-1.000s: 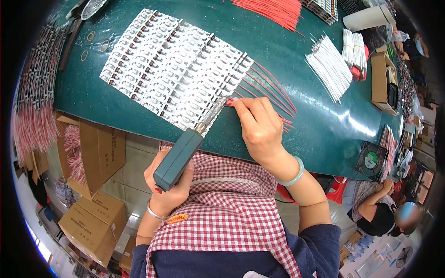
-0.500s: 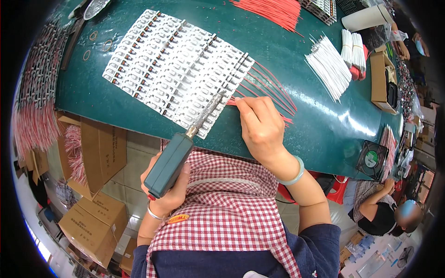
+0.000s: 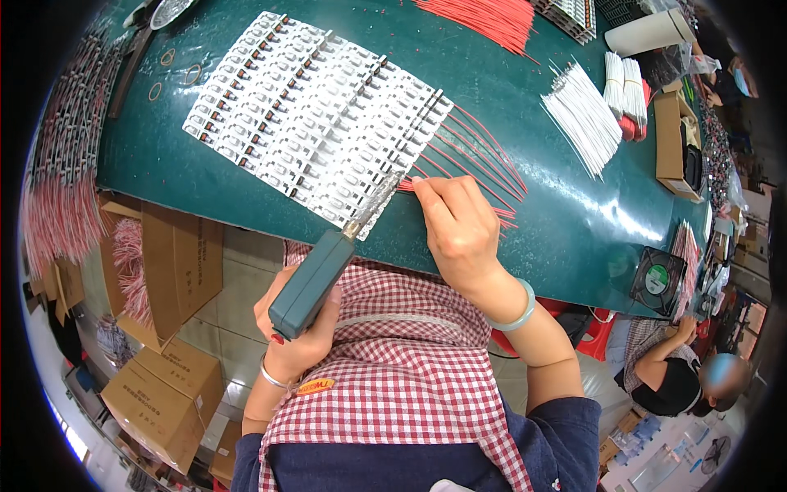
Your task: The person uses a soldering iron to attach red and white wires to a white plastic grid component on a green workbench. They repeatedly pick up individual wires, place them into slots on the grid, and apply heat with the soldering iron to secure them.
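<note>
My left hand (image 3: 300,351) is wrapped round the boxy dark green handle of a soldering iron (image 3: 310,283). Its metal barrel slants up and right, and the tip end lies over the right edge of a white panel (image 3: 328,123). Rows of small units make up the panel, some with dark and orange parts. Close beside the tip, my right hand (image 3: 461,225) pinches a red wire (image 3: 405,186) at the panel's edge. How many wires are between the fingers is hidden. Several more red wires fan out rightward from that edge, above and behind the right hand.
Loose red wires (image 3: 484,20) and white wires (image 3: 580,121) lie in piles on the green table (image 3: 566,246). A small fan (image 3: 658,281) stands at the right edge. Wired strips (image 3: 65,164) hang at far left, near cardboard boxes (image 3: 164,402). Another person (image 3: 656,365) sits at lower right.
The soldering iron and my left hand have shifted slightly right, and the handle has risen a little. My right hand keeps its pinch, almost in the same place.
</note>
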`<act>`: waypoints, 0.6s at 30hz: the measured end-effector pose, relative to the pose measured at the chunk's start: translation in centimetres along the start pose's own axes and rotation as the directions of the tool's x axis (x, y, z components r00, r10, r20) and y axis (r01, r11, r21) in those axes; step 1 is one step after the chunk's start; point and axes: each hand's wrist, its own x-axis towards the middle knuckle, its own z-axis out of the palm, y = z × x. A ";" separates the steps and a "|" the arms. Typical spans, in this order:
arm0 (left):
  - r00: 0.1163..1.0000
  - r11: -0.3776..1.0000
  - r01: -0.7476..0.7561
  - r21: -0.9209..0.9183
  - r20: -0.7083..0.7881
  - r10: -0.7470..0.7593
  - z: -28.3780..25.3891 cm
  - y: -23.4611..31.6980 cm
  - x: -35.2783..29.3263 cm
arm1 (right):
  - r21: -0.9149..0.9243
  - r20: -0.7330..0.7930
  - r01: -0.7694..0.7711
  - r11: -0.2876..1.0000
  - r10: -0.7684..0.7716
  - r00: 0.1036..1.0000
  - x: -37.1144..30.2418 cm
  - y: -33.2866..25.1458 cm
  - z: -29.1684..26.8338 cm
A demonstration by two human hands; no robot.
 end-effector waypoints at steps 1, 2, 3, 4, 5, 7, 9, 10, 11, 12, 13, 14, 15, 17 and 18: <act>1.000 1.000 -0.015 0.017 0.006 0.015 0.0 0.2 0.3 | -0.004 0.001 0.000 1.000 0.000 1.000 0.0 0.0 0.0; 0.999 0.999 -0.030 0.034 0.013 0.029 0.0 0.3 0.4 | -0.007 0.002 -0.001 1.000 0.001 1.000 -0.1 0.0 0.0; 1.000 1.000 -0.017 0.024 0.009 0.017 0.1 0.3 0.3 | -0.006 0.003 0.002 1.000 -0.002 1.000 0.0 0.0 0.0; 1.000 1.000 -0.005 0.014 0.005 0.005 0.1 0.2 0.2 | -0.005 0.004 0.005 1.000 -0.005 1.000 0.0 0.0 0.0; 1.000 1.000 0.007 0.003 0.000 -0.007 0.1 0.2 0.2 | -0.004 0.005 0.008 1.000 -0.007 1.000 0.1 -0.1 0.1; 1.000 1.000 0.007 0.006 0.008 -0.007 0.1 0.1 0.2 | -0.027 0.014 0.029 0.999 -0.028 0.999 -0.1 0.1 0.1; 1.000 1.000 0.005 0.019 0.015 -0.005 0.1 0.2 0.3 | -0.039 0.022 0.040 0.998 -0.039 0.999 -0.2 0.1 0.1; 1.000 1.000 0.002 0.031 0.017 -0.003 0.0 0.3 0.4 | -0.039 0.026 0.040 0.998 -0.039 0.999 -0.1 0.1 0.1; 1.000 0.999 0.000 0.042 0.020 -0.001 -0.1 0.4 0.4 | -0.040 0.029 0.041 0.998 -0.039 0.999 0.0 0.0 0.0; 1.000 1.000 0.009 0.021 0.004 -0.009 -0.1 0.2 0.1 | -0.041 0.030 0.038 0.998 -0.037 0.999 -0.1 0.0 0.0; 1.000 1.000 0.018 -0.001 -0.012 -0.018 -0.1 -0.4 -0.3 | -0.043 0.031 0.036 0.998 -0.035 0.999 -0.1 0.0 0.0; 0.999 0.999 0.027 -0.023 -0.028 -0.027 -0.1 -0.7 -0.7 | -0.044 0.032 0.034 0.998 -0.033 0.999 -0.1 0.0 0.0; 0.998 0.999 0.042 -0.034 -0.035 -0.043 -0.1 -0.9 -1.0 | -0.048 0.025 0.034 0.998 -0.033 0.999 -0.1 0.0 0.1; 0.996 0.996 0.067 -0.050 -0.047 -0.070 -0.2 -1.0 -1.3 | -0.055 0.011 0.034 0.998 -0.034 0.999 -0.1 0.0 0.2; 0.995 0.995 0.078 -0.054 -0.054 -0.081 -0.3 -0.9 -1.4 | -0.053 0.009 0.031 0.998 -0.031 0.999 -0.1 0.0 0.3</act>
